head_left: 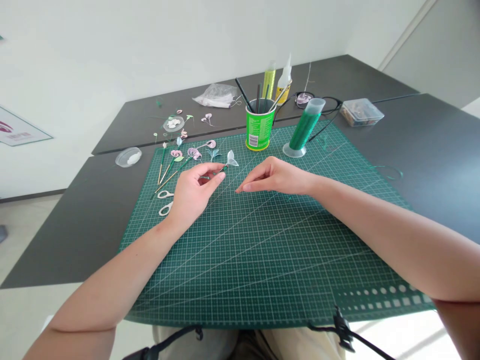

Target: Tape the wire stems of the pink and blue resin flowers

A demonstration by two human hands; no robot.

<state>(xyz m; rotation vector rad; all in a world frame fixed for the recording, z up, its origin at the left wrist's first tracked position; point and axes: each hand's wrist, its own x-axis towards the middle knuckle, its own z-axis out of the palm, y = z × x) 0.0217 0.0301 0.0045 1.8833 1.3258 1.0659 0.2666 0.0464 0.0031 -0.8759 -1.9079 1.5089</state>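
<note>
My left hand (193, 192) pinches the thin stem of a small pale blue artificial flower (232, 159) between thumb and fingertips, petals pointing up. Green thread shows around the stem by the fingers. To the right, my right hand (275, 176) hovers above the green cutting mat (240, 260), thumb and fingertips pressed together. Whether a thread runs between those fingertips is too fine to make out. White-handled scissors (165, 195) lie beside my left hand, their blades hidden. A spool of green thread (305, 127) stands upright behind my right hand.
Several flowers on sticks (176, 154) lie at the mat's upper left, near two clear dishes (128, 157). A green can of tools (259, 130) stands at the back. Behind are a glue bottle (284, 86), glasses (330, 102), a plastic bag (216, 95) and a clear box (362, 112).
</note>
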